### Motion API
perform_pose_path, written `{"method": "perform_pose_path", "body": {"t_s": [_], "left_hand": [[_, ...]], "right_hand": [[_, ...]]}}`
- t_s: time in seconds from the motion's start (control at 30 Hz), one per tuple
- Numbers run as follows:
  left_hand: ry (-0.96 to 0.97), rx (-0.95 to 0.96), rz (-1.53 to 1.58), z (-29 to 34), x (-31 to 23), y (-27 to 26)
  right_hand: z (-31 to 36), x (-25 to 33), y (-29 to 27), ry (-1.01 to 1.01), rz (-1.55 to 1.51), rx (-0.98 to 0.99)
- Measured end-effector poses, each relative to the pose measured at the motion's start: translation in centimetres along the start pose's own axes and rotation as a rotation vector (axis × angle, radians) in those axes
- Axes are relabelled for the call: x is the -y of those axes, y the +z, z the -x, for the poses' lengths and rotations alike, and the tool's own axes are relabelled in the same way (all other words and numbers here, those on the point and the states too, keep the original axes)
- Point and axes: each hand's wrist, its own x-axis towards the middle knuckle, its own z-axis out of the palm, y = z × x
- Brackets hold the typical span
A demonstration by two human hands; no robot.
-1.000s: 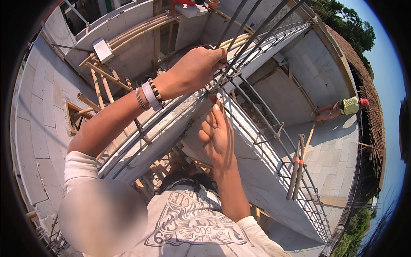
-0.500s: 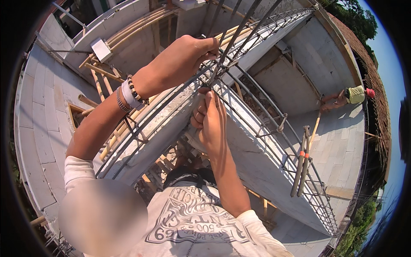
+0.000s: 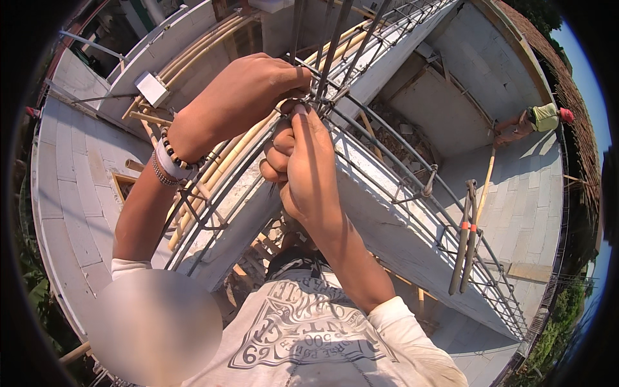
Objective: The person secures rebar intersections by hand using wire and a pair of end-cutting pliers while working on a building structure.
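Note:
Both hands work close together at a corner joint of steel rebar (image 3: 327, 102), where horizontal bars from two wall tops meet several upright bars (image 3: 335, 48). My left hand (image 3: 261, 84) is closed, its fingertips pinched beside the uprights. Just below it, my right hand (image 3: 304, 158) is closed too, with thumb and forefinger pressed together and the other fingers curled in. Whatever lies between either hand's fingertips is too small or hidden to make out. A pair of long-handled pincers (image 3: 463, 238) with orange bands hangs on the rebar cage (image 3: 422, 187) to the right.
Grey block walls (image 3: 358, 206) run off to both sides under the cages. Bamboo poles (image 3: 206, 45) and a white block (image 3: 151, 89) lie at the upper left. Far right, a co-worker (image 3: 545, 119) in a red cap holds a long pole. Rubble (image 3: 407, 129) lies below, between walls.
My right hand has risen toward the left hand, from below the joint to beside the upright bars. The left hand has shifted slightly left, and the view has moved a little.

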Motion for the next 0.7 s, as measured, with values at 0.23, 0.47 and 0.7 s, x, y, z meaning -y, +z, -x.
{"method": "perform_pose_path", "body": {"t_s": [0.23,0.47,0.7], "left_hand": [[-0.119,0.008,-0.022,-0.5,-1.3,-1.0],[-0.504,0.135,0.323,-1.0,-4.0,-2.2],[-0.625,0.422,0.493,-0.7,-2.7,-2.2]], "right_hand": [[-2.0,-1.2,-0.3,0.040,-0.047,0.084],[-1.5,-0.6,-1.3,-0.124,0.267,0.140],[0.9,2.1,-3.7,-0.210,1.168,0.177]]}}
